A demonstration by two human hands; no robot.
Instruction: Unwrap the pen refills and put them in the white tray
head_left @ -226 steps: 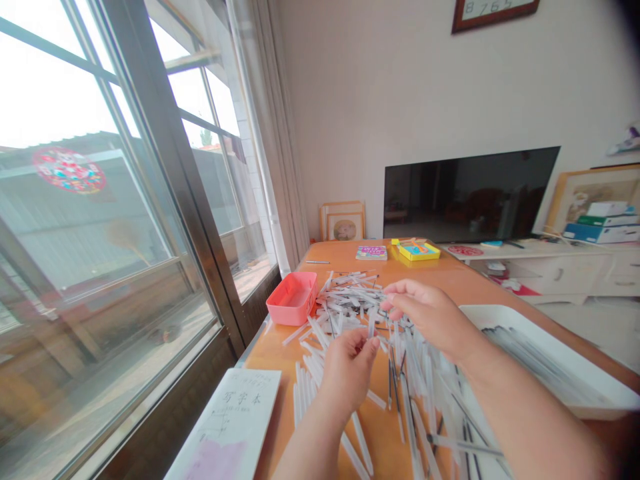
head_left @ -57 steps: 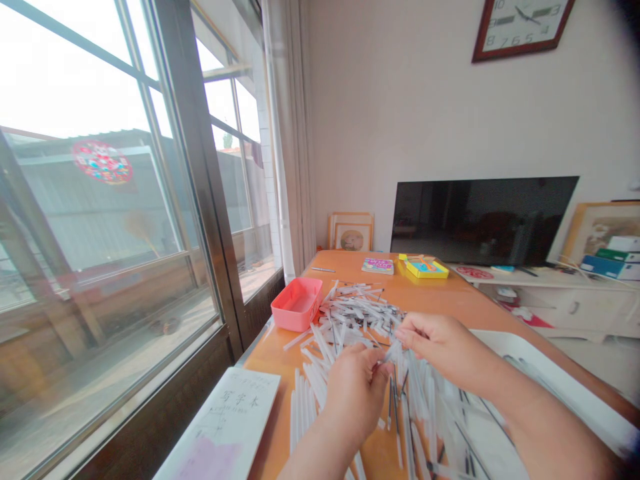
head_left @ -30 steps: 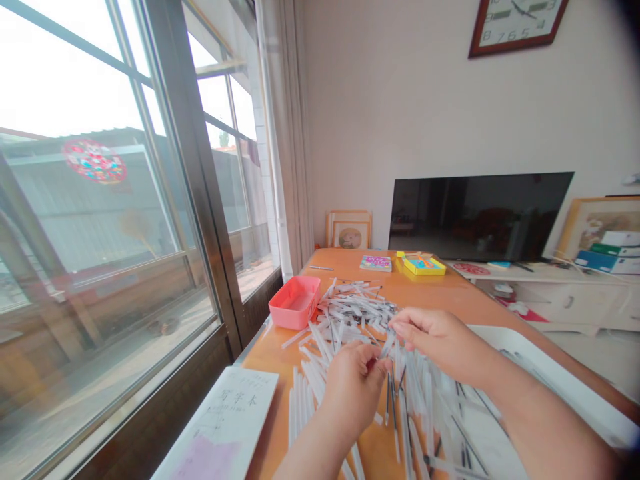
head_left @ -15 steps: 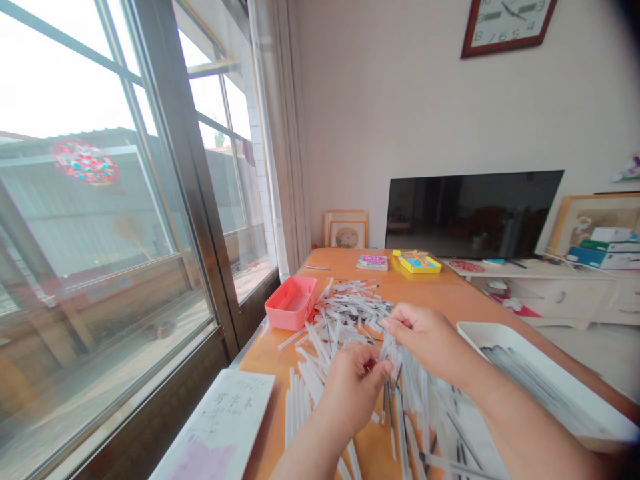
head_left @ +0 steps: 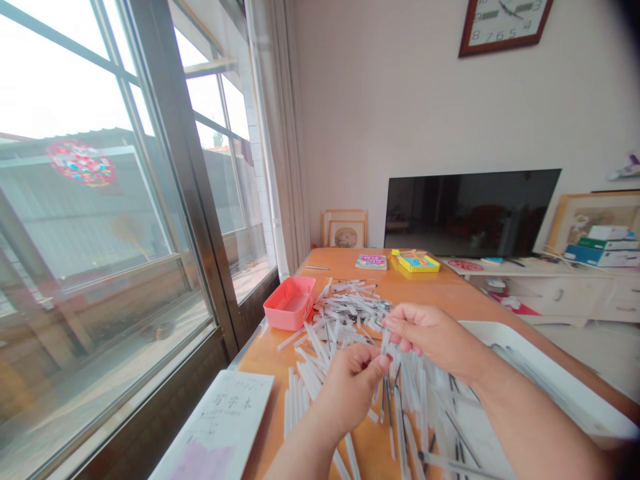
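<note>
My left hand (head_left: 357,383) pinches the lower end of a clear pen barrel (head_left: 385,341) between thumb and fingers. My right hand (head_left: 417,330) closes on the barrel's upper end; whether a small part sits in those fingertips I cannot make out. Beneath and around both hands, loose translucent pen barrels (head_left: 313,377) lie spread on the wooden table (head_left: 337,265). Thin dark pen refills (head_left: 463,437) are scattered to the right of them. Farther off is a heap of small white and dark pen parts (head_left: 350,301).
A pink plastic box (head_left: 290,305) stands left of the heap. At the front left lies a writing booklet (head_left: 220,420). A white tray (head_left: 483,328) holding refills is at the right, partly behind my right forearm. A yellow box (head_left: 420,264) and a colourful booklet (head_left: 371,262) lie at the far end.
My right hand has turned slightly, and a clear pen barrel now shows upright between my two hands. My left hand stays nearly in place.
</note>
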